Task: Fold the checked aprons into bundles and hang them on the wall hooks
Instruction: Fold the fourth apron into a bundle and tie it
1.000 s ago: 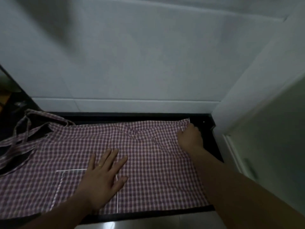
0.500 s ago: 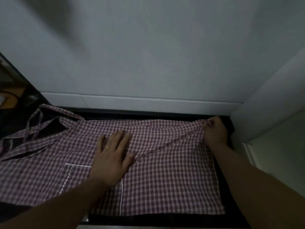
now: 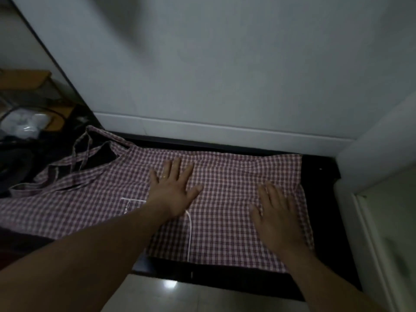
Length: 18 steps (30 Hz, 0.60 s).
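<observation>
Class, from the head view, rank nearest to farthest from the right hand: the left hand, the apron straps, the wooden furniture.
1. Left hand, centre of frame.
2. Apron straps, further left.
3. Wooden furniture, far upper left.

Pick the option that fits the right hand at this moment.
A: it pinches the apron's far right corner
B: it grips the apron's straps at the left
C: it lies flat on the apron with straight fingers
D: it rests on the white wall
C: the right hand lies palm down with straight fingers on the right part of the checked apron, gripping nothing, and the left hand presses flat on the cloth too.
</observation>
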{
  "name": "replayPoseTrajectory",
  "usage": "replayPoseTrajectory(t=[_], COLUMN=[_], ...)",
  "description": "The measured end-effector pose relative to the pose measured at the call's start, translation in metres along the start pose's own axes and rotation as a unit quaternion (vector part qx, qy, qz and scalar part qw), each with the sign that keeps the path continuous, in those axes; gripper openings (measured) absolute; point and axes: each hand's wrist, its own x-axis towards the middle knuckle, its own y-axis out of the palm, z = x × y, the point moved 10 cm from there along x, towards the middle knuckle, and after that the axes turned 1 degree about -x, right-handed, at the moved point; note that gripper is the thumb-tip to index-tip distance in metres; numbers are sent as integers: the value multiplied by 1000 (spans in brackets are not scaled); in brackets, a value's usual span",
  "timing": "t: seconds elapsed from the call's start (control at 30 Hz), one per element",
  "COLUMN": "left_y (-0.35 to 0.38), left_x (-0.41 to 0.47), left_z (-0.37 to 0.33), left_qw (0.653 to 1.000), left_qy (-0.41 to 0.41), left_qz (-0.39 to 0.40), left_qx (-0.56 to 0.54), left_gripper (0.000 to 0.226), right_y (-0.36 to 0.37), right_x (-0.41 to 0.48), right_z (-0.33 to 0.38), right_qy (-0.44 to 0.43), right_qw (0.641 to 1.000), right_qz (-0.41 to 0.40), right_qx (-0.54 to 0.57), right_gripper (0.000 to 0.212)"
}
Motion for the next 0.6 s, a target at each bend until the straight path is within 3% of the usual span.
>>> replayPoseTrajectory(t=[0.13,0.2,0.27,0.33,0.4,0.53,0.6], left_y=[-25,-4,23,27,18,7,-12], left_x=[-55,-98,-130,-146,-160,-160,-161], left_z=[-8,3,50,100,139,182,195], left_qw=[989,980,988,995,997,999,997], left_qy=[115,179,145,93,66,36,42], left_qz=[-93,-75,-27,-16,-8,27,-29], left_qx=[2,36,50,28,25,-14,-52], left_gripper=[71,66,65,66,68,71,65], right_y=[-29,-11,3,-1,-7,11,16], right_x=[-16,-42,-59,-58,-53,-50,-47], right_z=[58,84,79,71,91,149,188], right_qy=[-63,-131,-122,-97,-106,-129,-134], right_qw=[997,991,989,992,989,974,973], right_qz=[-33,17,60,40,34,106,110], right_qx=[-1,-30,-51,-68,-96,-152,-152], right_gripper=[69,66,72,79,78,80,85])
